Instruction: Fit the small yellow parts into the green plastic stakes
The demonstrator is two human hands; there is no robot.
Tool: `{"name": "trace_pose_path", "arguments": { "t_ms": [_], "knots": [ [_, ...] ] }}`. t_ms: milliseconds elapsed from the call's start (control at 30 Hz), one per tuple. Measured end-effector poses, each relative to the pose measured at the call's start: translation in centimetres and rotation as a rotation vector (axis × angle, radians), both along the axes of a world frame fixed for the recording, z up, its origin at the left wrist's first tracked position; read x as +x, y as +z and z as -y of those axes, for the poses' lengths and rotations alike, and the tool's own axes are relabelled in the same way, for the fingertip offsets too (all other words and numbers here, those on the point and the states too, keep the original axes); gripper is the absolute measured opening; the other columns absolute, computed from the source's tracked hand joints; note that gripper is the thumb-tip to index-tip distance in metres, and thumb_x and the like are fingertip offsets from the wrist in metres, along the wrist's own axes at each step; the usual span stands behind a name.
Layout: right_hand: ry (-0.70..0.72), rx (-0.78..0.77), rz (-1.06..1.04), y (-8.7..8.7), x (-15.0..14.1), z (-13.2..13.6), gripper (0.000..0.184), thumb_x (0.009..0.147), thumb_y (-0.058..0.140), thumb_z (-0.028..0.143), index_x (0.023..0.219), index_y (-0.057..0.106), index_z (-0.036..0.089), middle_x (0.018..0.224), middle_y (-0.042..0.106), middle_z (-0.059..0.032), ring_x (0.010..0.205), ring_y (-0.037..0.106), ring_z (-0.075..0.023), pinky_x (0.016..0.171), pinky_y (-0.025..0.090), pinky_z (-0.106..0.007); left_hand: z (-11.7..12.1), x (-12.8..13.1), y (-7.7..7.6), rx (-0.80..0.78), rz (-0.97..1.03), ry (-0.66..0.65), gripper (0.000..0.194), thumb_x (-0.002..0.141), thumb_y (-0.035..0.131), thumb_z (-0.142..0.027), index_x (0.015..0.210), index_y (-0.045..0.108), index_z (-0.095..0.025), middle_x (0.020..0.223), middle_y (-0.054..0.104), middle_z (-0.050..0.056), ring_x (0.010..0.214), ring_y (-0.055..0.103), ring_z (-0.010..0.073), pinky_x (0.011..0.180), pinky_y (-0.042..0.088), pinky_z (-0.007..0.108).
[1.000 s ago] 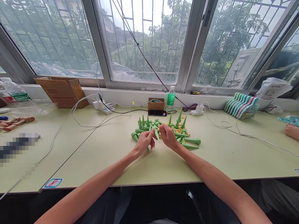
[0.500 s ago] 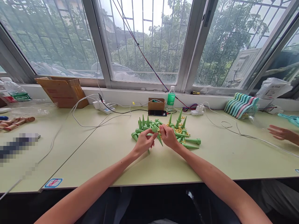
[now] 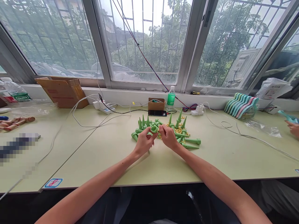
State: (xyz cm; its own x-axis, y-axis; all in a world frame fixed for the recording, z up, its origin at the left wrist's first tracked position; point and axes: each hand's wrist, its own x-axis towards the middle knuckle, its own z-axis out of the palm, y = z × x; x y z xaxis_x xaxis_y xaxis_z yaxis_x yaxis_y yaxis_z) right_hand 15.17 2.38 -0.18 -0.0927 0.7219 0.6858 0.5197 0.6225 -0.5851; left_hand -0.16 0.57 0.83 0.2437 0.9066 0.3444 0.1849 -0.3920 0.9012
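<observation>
My left hand [image 3: 144, 140] grips a green plastic watering spike [image 3: 154, 129] by its wide end, fingers and thumb around it. Its round, open mouth faces up towards me, and its point is out of sight. Right beside that mouth, my right hand [image 3: 167, 135] is closed in a pinch; what sits between its fingertips is too small and hidden to name. Behind and around both hands lies a pile of similar green spikes [image 3: 192, 141], some standing point up. Small yellow pieces [image 3: 177, 131] are scattered among them.
Behind the pile are a phone [image 3: 157, 113], a small cardboard box [image 3: 156, 104] and a green-labelled bottle [image 3: 171, 96]. White cables [image 3: 253, 136] cross the table on both sides. Turquoise hangers [image 3: 241, 105] stand at the right, near another person's hand [image 3: 292, 128].
The spike in my left hand has turned: its mouth now faces me and its point no longer shows. My right hand has barely moved. The other person's hand has shifted right, to a turquoise item.
</observation>
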Motion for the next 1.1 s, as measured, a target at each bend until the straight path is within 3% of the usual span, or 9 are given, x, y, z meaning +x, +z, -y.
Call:
{"name": "trace_pose_path", "arguments": {
  "t_ms": [167,333,467,600,900,1100],
  "knots": [
    [0.022,0.012,-0.038,0.29,-0.04,0.36,0.035,0.099,0.034,0.038,0.068,0.035,0.020,0.058,0.040,0.0038,0.051,0.033,-0.0102,0.052,0.029,-0.024,-0.24,0.04,-0.22,-0.021,0.072,-0.015,0.033,0.077,0.063,-0.043,0.096,0.048,-0.020,0.089,0.058,0.001,0.043,0.055,0.0070,0.035,0.041,0.020],
    [0.031,0.003,-0.079,0.38,-0.01,0.52,0.034,0.099,0.033,0.038,0.070,0.039,0.020,0.058,0.040,0.0041,0.050,0.033,-0.0100,0.052,0.030,-0.023,-0.56,0.18,-0.15,-0.104,0.187,-0.030,0.031,0.082,0.058,-0.046,0.082,0.048,-0.017,0.077,0.055,-0.001,0.040,0.053,0.0071,0.035,0.040,0.020],
    [0.049,0.023,-0.064,0.34,-0.02,0.52,0.033,0.098,0.034,0.037,0.072,0.043,0.020,0.060,0.043,0.0033,0.052,0.036,-0.0102,0.054,0.031,-0.023,-0.70,0.23,0.09,-0.296,0.297,-0.127,0.044,0.087,0.047,-0.053,0.068,0.051,-0.013,0.061,0.053,0.001,0.039,0.051,0.0097,0.035,0.039,0.022],
    [0.075,-0.001,-0.042,0.19,0.08,0.43,0.031,0.098,0.035,0.036,0.074,0.045,0.020,0.058,0.043,0.0038,0.051,0.037,-0.0105,0.054,0.032,-0.023,-0.91,0.09,-0.09,-0.405,0.355,-0.215,0.051,0.087,0.045,-0.057,0.067,0.054,-0.011,0.061,0.055,0.005,0.039,0.050,0.0107,0.037,0.039,0.024],
    [0.103,-0.053,-0.061,-0.15,0.30,-0.06,0.030,0.098,0.036,0.038,0.076,0.045,0.020,0.055,0.044,0.0044,0.049,0.039,-0.0106,0.052,0.032,-0.023,-0.80,0.04,0.01,-0.380,0.386,-0.201,0.044,0.085,0.052,-0.055,0.072,0.051,-0.013,0.074,0.061,0.006,0.040,0.051,0.0093,0.037,0.038,0.023],
    [0.117,-0.058,-0.072,-0.40,0.28,-0.25,0.030,0.098,0.035,0.038,0.076,0.043,0.020,0.056,0.043,0.0043,0.049,0.038,-0.0105,0.051,0.032,-0.023,-0.66,-0.01,0.27,-0.351,0.361,-0.193,0.039,0.084,0.054,-0.053,0.076,0.050,-0.015,0.055,0.052,-0.001,0.040,0.050,0.0106,0.037,0.039,0.023]
  ]
}}
